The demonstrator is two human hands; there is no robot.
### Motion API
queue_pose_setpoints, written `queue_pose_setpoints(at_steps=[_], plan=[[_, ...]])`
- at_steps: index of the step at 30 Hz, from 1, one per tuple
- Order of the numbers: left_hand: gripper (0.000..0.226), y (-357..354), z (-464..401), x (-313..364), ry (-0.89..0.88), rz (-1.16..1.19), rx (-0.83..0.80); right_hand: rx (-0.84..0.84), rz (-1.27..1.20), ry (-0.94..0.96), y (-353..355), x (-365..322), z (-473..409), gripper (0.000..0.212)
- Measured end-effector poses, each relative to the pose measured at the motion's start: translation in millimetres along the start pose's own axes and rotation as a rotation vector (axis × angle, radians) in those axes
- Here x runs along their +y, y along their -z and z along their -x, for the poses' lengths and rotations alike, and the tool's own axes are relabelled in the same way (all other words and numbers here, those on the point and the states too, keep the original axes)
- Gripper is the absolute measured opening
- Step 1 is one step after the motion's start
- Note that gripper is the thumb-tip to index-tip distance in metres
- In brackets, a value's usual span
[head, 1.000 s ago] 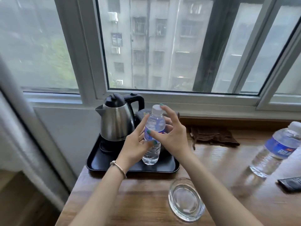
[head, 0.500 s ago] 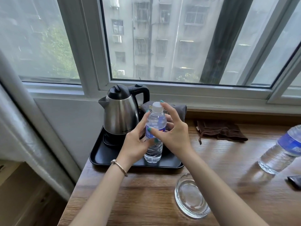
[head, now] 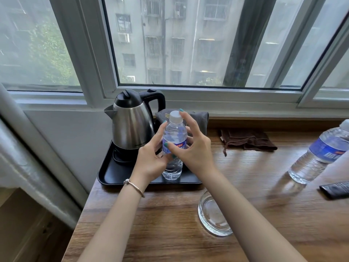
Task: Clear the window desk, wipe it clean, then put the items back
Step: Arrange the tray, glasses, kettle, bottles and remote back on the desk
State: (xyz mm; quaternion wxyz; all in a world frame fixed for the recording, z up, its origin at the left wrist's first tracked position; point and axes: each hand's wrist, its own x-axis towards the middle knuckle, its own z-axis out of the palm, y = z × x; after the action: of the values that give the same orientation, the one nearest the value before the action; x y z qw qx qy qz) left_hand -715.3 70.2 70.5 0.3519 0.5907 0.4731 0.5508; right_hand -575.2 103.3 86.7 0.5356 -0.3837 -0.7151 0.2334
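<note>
Both hands form the grip on the small water bottle: your left hand curls round its left side with the thumb across the label, and your right hand closes on the right side, thumb meeting the label near the left thumb, one finger raised beside the white cap. Bottle stands upright with its base on the front right part of the black tray, just beside the kettle, which sits on its base on the same tray. Judgement: a two-handed hold on so light a thing suggests you are steadying it and squaring its label as you set it in place, not bearing weight. Tray sits at the desk's left end against the wall under the window, probably so the kettle's cord has a short run; no cord end is visible. A grey folded cloth stands behind the bottle at the tray's back edge; a brown cloth lies flat by the sill, well apart from your hands, likely the wiping cloth parked out of the way. A glass dish rests near the front edge under your right forearm; mind it when you draw back. A second bottle and a dark flat object wait at the right, seemingly not yet put back.
</note>
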Motion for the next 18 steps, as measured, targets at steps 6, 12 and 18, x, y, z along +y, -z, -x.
queue_pose_setpoints(at_steps=[6,12,18], plan=[[0.083,1.5,1.0,1.8,-0.011,-0.046,-0.009,0.017,0.023,0.026,-1.6,-0.4,1.3,0.085],[0.084,0.6,9.0,-0.2,-0.012,-0.080,-0.085,-0.032,0.009,-0.012,-6.0,2.9,7.7,0.089],[0.088,-8.6,19.3,1.6,-0.074,-0.167,0.013,-0.035,-0.019,-0.047,-6.8,1.9,14.7,0.096]])
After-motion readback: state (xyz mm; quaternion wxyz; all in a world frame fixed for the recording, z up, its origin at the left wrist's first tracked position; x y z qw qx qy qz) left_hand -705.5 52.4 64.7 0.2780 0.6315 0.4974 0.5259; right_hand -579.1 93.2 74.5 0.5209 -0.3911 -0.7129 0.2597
